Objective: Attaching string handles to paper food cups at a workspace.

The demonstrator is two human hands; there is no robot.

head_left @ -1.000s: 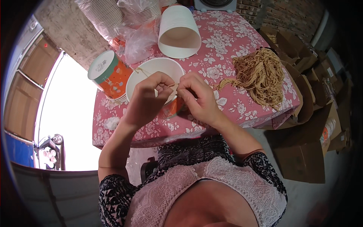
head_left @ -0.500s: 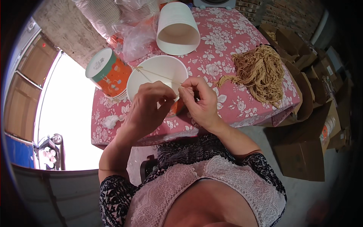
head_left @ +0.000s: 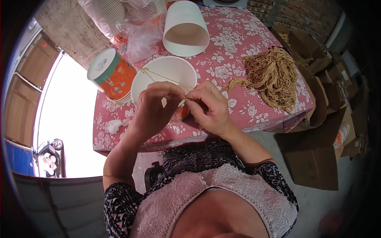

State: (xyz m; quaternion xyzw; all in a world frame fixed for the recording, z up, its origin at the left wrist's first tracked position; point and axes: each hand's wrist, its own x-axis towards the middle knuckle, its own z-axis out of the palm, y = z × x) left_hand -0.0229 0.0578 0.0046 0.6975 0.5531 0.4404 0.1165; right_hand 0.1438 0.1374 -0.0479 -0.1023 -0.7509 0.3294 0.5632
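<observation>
The bucket (head_left: 178, 67), white inside, stands mouth-up before the person, left of a tan cord heap (head_left: 274, 79). The left hand (head_left: 156, 105) and right hand (head_left: 210, 105) meet over its near rim, each curled, thumb and fingertips pinching 1 thin cord (head_left: 145, 70). The step looks like knotting; the next move seems to call for 2 steady pinches and even tension.

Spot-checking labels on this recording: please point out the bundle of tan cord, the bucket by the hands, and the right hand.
Bundle of tan cord (head_left: 274, 79): head view, middle of the strands.
Bucket (head_left: 178, 66): head view, white inner wall.
Right hand (head_left: 210, 105): head view, middle of the hand.
</observation>
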